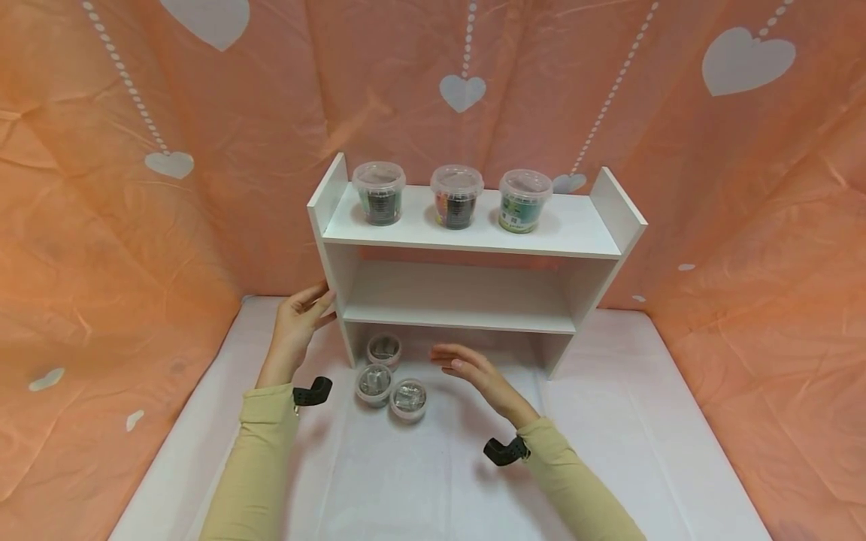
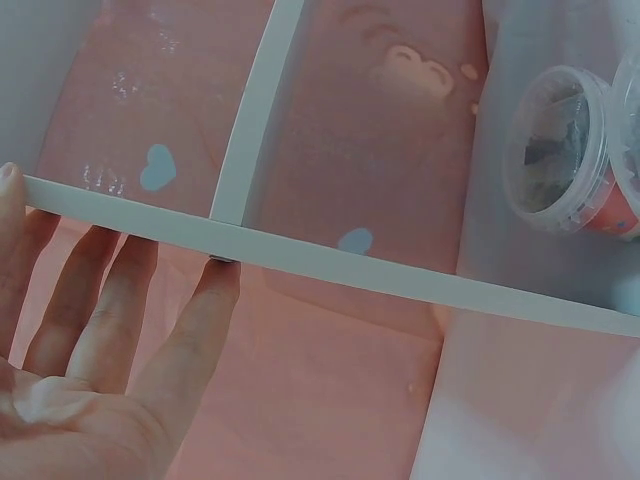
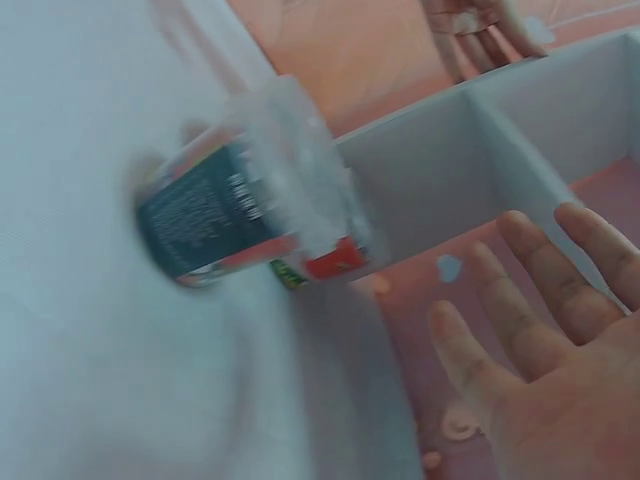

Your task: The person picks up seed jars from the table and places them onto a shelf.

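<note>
My left hand [image 1: 298, 327] touches the left side panel of a white shelf unit [image 1: 460, 294] from outside, its fingers mostly straight in the left wrist view. My right hand [image 1: 475, 372] hovers in front of the lowest opening, holding nothing, fingers extended in the right wrist view. Between the hands, three small lidded plastic tubs stand close together on the white table: a back tub [image 1: 384, 349], a left tub [image 1: 374, 381] and a right tub [image 1: 409, 398]. The back one sits partly under the shelf. Printed labels show on a tub [image 3: 215, 215] in the right wrist view.
On the top board stand three more lidded tubs: a left one [image 1: 380, 194], a middle one [image 1: 456, 197] and a right one [image 1: 523, 201]. An orange-pink cloth [image 1: 203, 248] with white hearts hangs around the back and sides of the white table [image 1: 622, 421].
</note>
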`<state>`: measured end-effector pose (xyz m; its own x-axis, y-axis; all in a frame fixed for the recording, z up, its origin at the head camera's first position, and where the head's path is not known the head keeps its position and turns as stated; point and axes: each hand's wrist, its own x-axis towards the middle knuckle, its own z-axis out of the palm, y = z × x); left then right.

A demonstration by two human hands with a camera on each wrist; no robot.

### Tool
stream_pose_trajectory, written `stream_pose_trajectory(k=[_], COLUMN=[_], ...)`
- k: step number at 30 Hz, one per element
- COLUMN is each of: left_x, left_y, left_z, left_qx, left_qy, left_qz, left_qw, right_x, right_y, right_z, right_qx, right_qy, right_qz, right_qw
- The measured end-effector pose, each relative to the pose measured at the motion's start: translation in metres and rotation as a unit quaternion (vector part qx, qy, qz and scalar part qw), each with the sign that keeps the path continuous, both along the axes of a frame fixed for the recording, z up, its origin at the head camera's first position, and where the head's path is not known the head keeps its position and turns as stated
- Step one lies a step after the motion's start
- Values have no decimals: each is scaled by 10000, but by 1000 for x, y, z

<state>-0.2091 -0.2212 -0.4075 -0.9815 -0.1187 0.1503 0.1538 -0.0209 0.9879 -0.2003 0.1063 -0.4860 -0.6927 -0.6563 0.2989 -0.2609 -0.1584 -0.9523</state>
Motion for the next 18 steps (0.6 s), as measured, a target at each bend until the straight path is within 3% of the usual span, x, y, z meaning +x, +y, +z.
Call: stream_pose_trajectory(k=[11, 18], left_x=[-2, 0], left_y=[-1, 0], left_z=[-3, -4], left_qx=[-12, 249], left_qy=[54, 501], left_qz=[57, -111], left_qw=[10000, 9984], right_x=[0, 0], right_y=[-9, -13], right_z=[-21, -31], right_qx=[145, 323], right_qy=[-257, -501], right_qz=[-4, 13], right_qw=[9996, 9982])
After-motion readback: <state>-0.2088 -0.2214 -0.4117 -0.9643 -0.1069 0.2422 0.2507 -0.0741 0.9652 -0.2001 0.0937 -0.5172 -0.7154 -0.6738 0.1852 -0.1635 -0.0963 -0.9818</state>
